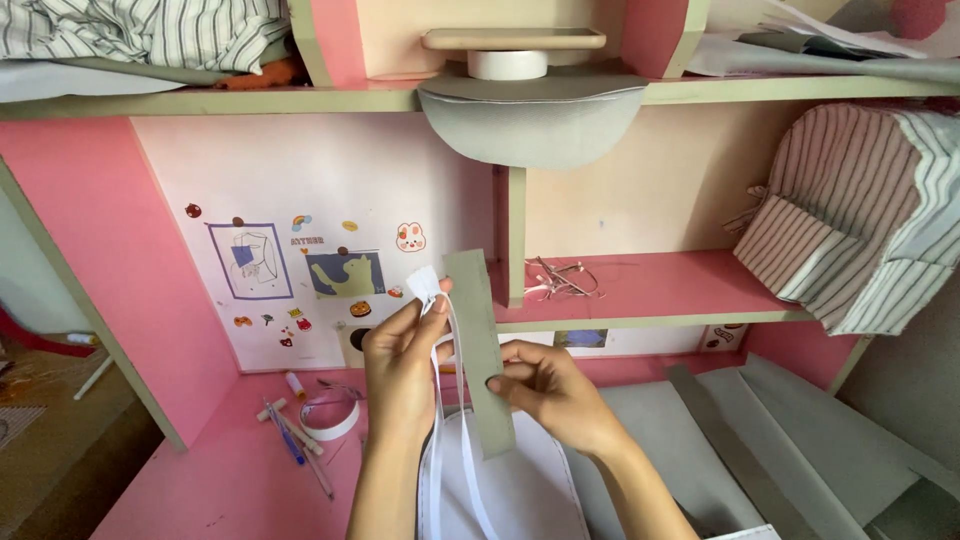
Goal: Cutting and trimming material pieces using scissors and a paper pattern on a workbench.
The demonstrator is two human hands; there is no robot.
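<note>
Your left hand point(400, 360) has its grip closed on the top end of a white strip point(440, 330), pinching the folded tip between thumb and fingers, just beside the upper edge of a grey strip point(478, 340). Your right hand point(555, 390) is closed on that grey strip about halfway down its length, holding it upright and slightly tilted. The two strips touch near the top; the white one hangs down in two strands over a white oval panel point(520, 490) lying on the pink surface point(220, 470) below your wrists.

As far as it shows, the white strip looks only partly peeled or laid along the grey one: the top is met, the rest hangs loose, so most of the length seems left to do.

Counted: one grey strip in hand, one white strip, one oval panel. On the surface to the left lie a roll of tape point(330, 415) and a few pens point(295, 435); I cannot tell their number exactly. To the right lie several grey sheets point(790, 430). On the shelf above sits one tape roll point(507, 64) on a grey half-round piece point(530, 125), and a striped fabric bag point(850, 210) stands at the right.
</note>
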